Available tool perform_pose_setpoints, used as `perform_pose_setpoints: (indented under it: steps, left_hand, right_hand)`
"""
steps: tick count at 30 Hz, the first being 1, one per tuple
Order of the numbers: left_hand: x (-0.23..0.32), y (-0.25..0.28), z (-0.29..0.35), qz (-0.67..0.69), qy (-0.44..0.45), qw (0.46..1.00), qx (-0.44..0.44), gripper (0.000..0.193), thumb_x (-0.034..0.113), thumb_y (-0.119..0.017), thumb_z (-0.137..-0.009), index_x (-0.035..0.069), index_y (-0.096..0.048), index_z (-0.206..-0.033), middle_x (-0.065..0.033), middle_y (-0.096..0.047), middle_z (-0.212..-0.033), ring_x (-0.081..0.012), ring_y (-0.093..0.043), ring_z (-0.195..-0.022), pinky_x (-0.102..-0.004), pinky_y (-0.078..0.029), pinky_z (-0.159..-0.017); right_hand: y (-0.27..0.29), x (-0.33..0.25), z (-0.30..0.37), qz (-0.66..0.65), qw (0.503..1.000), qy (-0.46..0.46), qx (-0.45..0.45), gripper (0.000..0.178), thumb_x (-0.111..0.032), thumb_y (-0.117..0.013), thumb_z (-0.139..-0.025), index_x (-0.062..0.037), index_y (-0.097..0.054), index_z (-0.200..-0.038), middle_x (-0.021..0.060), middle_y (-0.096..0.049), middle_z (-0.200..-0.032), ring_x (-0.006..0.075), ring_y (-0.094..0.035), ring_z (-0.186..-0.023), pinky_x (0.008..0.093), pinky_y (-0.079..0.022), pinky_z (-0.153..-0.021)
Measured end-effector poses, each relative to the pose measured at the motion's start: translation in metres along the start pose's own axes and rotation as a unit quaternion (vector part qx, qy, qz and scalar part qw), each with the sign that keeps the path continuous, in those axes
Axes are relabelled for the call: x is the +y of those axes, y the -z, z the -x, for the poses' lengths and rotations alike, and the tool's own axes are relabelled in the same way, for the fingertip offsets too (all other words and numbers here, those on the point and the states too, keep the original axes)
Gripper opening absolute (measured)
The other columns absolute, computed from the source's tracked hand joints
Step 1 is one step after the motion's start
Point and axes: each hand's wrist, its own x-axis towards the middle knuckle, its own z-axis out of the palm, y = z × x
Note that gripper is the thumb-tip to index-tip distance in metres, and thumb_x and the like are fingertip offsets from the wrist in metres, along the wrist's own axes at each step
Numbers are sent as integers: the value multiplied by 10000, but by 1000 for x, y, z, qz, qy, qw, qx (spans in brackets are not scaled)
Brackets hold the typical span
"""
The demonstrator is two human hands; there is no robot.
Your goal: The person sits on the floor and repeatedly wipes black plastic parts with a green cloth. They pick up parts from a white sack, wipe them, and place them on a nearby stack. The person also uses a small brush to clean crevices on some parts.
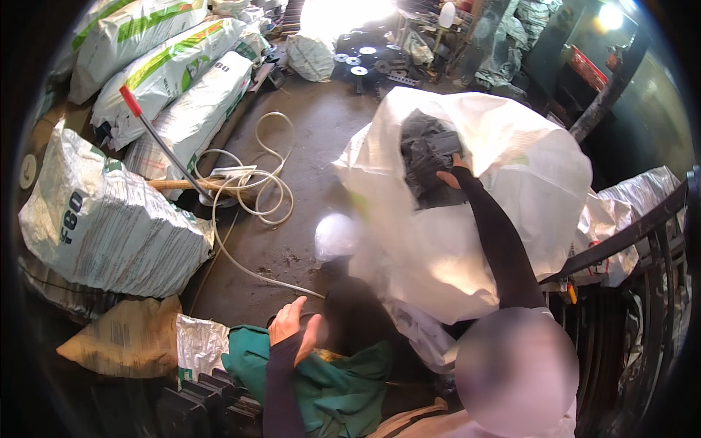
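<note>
A large white woven sack [526, 175] stands with its mouth open at right centre. Inside it shows a dark grey, crumpled plastic-looking bundle [427, 150]. My right hand [456, 174] reaches through the mouth and rests at the bundle's right side, thumb and fingers apart; part of the fingers is hidden against the dark material. My left hand [293, 330] is raised near the lower edge, with its fingers stretched out and nothing in it. Below it lies a green cloth [339, 398]. Both forearms wear dark sleeves.
Filled white bags [182, 62] lie at the far left, near a stack of flat folded sacks [120, 219]. A pale hose [281, 193] loops over the floor beside a red-handled rod [164, 142]. Round metal parts [358, 71] lie far back. A dark rail [621, 230] runs along the right.
</note>
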Motion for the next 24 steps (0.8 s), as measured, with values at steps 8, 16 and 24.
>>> perform_pose_setpoints:
  steps: [8,16,24]
  left_hand:
    - [5,1,-4,4,14,1000,-24,467,306,-717,-854,72,-616,-1244,-153,-684,-1055,-367,-648,-1033,-482,-509,-881]
    - [2,1,-2,-2,-4,1000,-8,455,311,-717,-862,76,-622,-1239,-152,-686,-1041,-360,-658,-1008,-471,-516,-869]
    - [-2,0,4,33,-7,999,14,480,329,-719,-869,73,-621,-1263,-152,-688,-1038,-356,-659,-1007,-470,-514,-883]
  right_hand:
    - [-25,-9,1,-30,980,32,192,366,-285,-703,-901,-34,-600,-1146,246,-620,-1200,441,-637,-1067,522,-505,-873]
    - [25,11,1,-50,968,10,246,339,-307,-708,-909,9,-694,-1033,242,-701,-1055,421,-656,-1015,468,-503,-883]
    - [86,39,-29,-265,853,330,306,391,-364,-567,-1018,-17,-659,-1174,162,-708,-1091,301,-682,-1000,410,-522,-922]
